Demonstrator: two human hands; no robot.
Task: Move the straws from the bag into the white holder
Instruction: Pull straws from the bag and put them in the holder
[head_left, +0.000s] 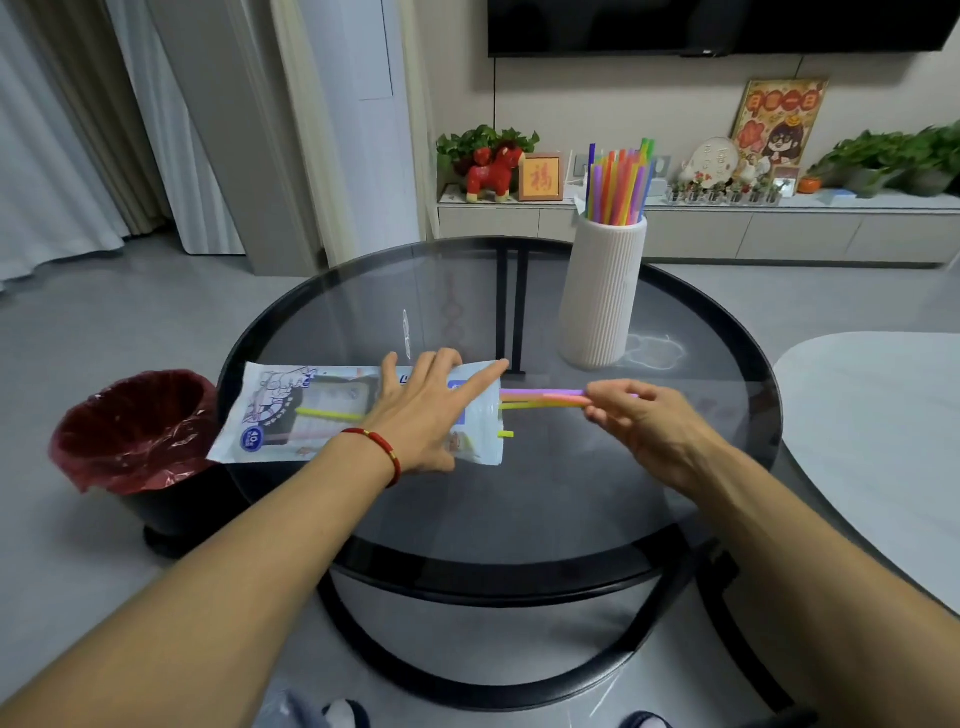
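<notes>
Left hand (421, 410) flat, fingers spread, pinning crinkled plastic bag (291, 410) to round glass table (519, 509). Right hand (644, 421) pinches thin straws (540, 399) at bag's mouth. Ribbed white holder (602, 291) stands behind, clear glass between.

Round dark glass bench (571, 499) with two things on it.
A ribbed white holder (602, 291) full of coloured straws stands upright; the printed plastic bag (311, 410) lies flat, well left of the holder and nearer the viewer.
</notes>
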